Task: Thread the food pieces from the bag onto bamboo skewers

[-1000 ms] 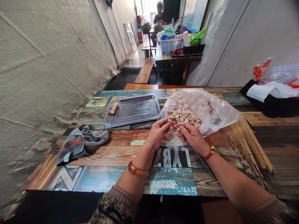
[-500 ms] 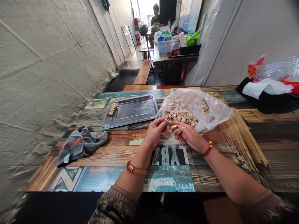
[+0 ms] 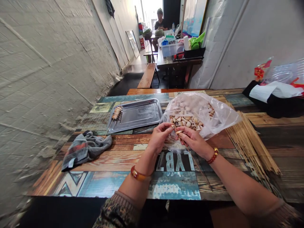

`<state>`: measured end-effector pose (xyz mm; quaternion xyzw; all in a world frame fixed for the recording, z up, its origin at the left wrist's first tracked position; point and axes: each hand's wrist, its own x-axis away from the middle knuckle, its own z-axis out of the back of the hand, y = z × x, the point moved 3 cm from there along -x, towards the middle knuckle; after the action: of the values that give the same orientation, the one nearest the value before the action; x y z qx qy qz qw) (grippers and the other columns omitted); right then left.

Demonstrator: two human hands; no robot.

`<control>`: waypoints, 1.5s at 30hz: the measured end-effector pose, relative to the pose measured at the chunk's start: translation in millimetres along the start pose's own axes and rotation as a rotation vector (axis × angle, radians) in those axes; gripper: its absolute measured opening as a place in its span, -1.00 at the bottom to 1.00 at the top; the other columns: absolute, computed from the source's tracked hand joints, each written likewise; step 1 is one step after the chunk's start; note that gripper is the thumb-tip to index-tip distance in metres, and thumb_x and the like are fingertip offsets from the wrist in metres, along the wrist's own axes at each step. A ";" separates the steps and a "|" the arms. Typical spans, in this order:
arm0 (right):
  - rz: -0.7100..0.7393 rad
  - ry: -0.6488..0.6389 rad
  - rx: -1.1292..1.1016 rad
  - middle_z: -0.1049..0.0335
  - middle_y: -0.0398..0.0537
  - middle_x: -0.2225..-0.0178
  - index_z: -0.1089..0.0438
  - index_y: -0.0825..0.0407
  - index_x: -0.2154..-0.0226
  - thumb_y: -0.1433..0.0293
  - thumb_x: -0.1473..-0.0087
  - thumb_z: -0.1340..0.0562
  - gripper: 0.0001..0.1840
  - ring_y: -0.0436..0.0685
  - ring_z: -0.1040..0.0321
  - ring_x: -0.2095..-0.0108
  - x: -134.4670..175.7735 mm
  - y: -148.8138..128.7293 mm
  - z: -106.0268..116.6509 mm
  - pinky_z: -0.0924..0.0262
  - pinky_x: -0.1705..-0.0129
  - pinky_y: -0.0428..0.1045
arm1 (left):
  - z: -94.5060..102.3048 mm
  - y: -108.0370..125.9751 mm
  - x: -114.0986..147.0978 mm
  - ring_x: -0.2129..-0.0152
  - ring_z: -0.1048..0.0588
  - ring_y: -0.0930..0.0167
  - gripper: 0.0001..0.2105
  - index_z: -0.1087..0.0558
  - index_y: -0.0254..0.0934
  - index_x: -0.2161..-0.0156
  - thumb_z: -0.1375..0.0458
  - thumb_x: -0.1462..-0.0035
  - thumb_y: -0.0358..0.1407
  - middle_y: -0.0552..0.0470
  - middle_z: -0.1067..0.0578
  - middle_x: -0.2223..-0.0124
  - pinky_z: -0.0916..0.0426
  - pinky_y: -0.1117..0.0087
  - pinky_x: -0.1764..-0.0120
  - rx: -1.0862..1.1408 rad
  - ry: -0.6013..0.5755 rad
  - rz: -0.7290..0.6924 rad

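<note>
My left hand (image 3: 159,137) has its thumb and fingers pinched on a small pale piece of food at the tip of a thin bamboo skewer. My right hand (image 3: 194,141) grips that bamboo skewer (image 3: 186,145), which has a few brownish pieces threaded near its top. Both hands meet at the near edge of a clear plastic bag (image 3: 222,118). Inside the bag lie many small cream and brown food pieces (image 3: 187,122), mushroom-like or shellfish-like; I cannot tell which. Left of it, a metal tray (image 3: 142,115) bears one loaded skewer (image 3: 117,113), its stick jutting over the near rim.
A grey cloth (image 3: 86,150) lies at the table's left. Right of the bag is a spread bundle of bare bamboo skewers (image 3: 255,142). A black bag with white paper (image 3: 266,91) sits at the far right. Beyond are a bench (image 3: 147,76) and a seated person (image 3: 160,23).
The fingertips have shifted slightly around the skewer, with the left hand now pinching a pale piece at its tip. The whole view has moved a little; tray, cloth and bag stay put.
</note>
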<state>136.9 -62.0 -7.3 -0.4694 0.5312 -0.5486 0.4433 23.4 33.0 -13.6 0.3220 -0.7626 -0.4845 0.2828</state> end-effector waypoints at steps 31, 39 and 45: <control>0.145 0.167 0.289 -0.44 -0.06 0.37 -0.36 0.05 0.10 0.25 -0.15 -0.09 -0.66 0.04 -0.33 0.47 0.2 1.5 5.4 -0.16 0.51 -0.09 | -6.7 2.5 4.2 0.53 -0.44 0.54 -0.65 -0.53 -0.36 0.18 -0.34 0.15 -0.27 0.05 -0.53 0.44 -0.31 0.49 0.35 0.057 -0.043 0.010; 0.164 0.136 0.247 -0.45 -0.07 0.40 -0.35 0.01 0.07 0.23 -0.16 -0.09 -0.66 0.06 -0.36 0.44 2.7 1.9 3.6 -0.18 0.51 -0.08 | -2.8 1.8 1.5 0.56 -0.48 0.50 -0.65 -0.51 -0.36 0.20 -0.32 0.12 -0.21 0.03 -0.55 0.44 -0.37 0.46 0.39 0.069 0.019 -0.005; 0.173 0.120 0.351 -0.45 -0.06 0.37 -0.37 0.05 0.07 0.27 -0.15 -0.09 -0.65 0.02 -0.30 0.49 2.7 1.9 2.2 -0.19 0.46 -0.07 | -5.1 1.5 1.6 0.62 -0.44 0.52 -0.67 -0.50 -0.37 0.24 -0.30 0.10 -0.18 0.07 -0.52 0.52 -0.35 0.47 0.45 0.037 0.011 -0.004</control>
<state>138.6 -65.1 -9.2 -0.3039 0.4915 -0.6196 0.5313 25.8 29.4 -10.2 0.3313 -0.7692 -0.4692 0.2800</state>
